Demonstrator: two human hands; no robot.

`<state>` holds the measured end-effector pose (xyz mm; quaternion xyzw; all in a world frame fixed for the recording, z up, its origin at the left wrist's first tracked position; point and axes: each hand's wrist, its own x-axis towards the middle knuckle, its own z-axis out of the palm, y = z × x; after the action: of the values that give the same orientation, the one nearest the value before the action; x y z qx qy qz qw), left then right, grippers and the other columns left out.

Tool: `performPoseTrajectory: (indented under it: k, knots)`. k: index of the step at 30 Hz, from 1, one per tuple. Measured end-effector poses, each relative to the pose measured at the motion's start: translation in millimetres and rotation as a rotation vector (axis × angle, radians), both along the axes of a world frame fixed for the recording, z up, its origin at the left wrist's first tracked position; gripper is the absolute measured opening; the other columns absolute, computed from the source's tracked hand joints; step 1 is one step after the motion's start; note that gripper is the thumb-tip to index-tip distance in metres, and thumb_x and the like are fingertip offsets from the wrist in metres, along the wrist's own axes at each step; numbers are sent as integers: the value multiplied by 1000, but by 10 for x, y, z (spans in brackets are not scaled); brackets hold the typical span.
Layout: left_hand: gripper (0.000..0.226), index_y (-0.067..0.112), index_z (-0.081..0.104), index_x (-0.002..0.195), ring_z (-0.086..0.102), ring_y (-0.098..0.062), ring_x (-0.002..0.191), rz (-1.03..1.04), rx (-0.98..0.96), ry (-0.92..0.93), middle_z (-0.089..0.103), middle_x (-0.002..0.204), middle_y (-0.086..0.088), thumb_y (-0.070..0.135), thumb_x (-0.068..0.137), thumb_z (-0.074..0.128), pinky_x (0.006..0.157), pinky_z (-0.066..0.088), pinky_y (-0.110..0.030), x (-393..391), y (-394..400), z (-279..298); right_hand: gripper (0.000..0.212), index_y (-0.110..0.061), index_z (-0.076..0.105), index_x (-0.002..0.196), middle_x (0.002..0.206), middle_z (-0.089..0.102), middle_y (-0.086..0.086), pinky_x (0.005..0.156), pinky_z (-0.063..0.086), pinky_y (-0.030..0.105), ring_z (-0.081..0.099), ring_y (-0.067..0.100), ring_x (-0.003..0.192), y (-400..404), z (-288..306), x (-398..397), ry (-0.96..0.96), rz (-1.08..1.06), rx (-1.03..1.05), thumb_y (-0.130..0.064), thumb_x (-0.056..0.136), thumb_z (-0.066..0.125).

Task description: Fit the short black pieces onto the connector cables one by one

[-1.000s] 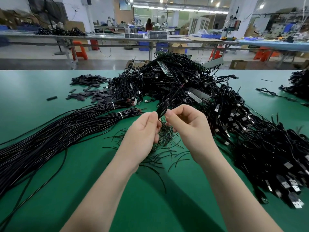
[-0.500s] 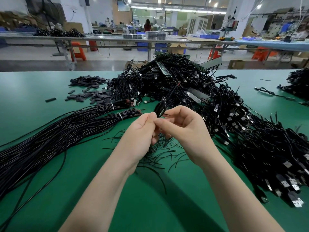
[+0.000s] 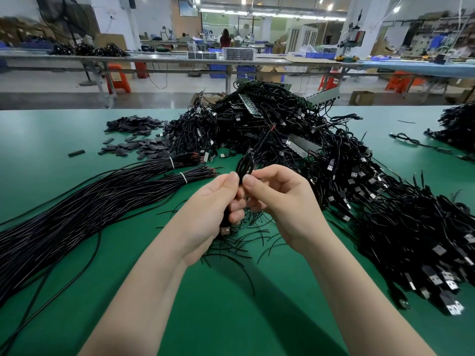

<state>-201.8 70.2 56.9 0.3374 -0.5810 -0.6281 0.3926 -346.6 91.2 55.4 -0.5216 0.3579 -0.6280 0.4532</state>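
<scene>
Both hands, left hand (image 3: 213, 201) and right hand (image 3: 280, 199), pinching one looped cable (image 3: 245, 163), tangled connector cables (image 3: 282, 140) heaped behind, short black pieces (image 3: 136, 136) far left on green counter (image 3: 51, 140), no readable writing

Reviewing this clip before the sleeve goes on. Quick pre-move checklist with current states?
1. Cable held: ok. The left hand grips the connector cable, its USB plug poking out below the palm.
2. Second grip: ok. The right hand pinches the same cable beside the left thumb.
3. Free wire end reachable: ok. The red-tipped end points up and away, unobstructed.
4. Short black piece in hand: cannot tell. None shows between the fingers.
5. Supply of pieces: ok. The pile of short black pieces lies far left on the green table.
6. Cable free of the big tangle: cannot tell.
</scene>
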Motion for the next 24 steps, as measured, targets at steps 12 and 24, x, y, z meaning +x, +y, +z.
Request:
performPoseTrajectory:
  k: [12, 24]
  knots:
    - [27, 30, 56, 99, 48, -4, 56, 190, -233, -178, 49, 59, 12, 44, 104, 34, 55, 34, -19, -132, 62, -54, 13, -10, 64, 76, 64, 66, -6, 58, 46, 17, 59, 3, 58, -4, 2, -16, 226, -205, -194, -4, 86, 69]
    - [7, 27, 75, 91, 69, -2, 86, 319, -234, -55, 75, 89, 9, 26, 90, 68, 78, 55, -26, -86, 54, -11, 19, -8, 59, 70, 60, 54, -4, 55, 37, 17, 45, 4, 57, -4, -39, 0, 578, -333, -283, -4, 87, 68]
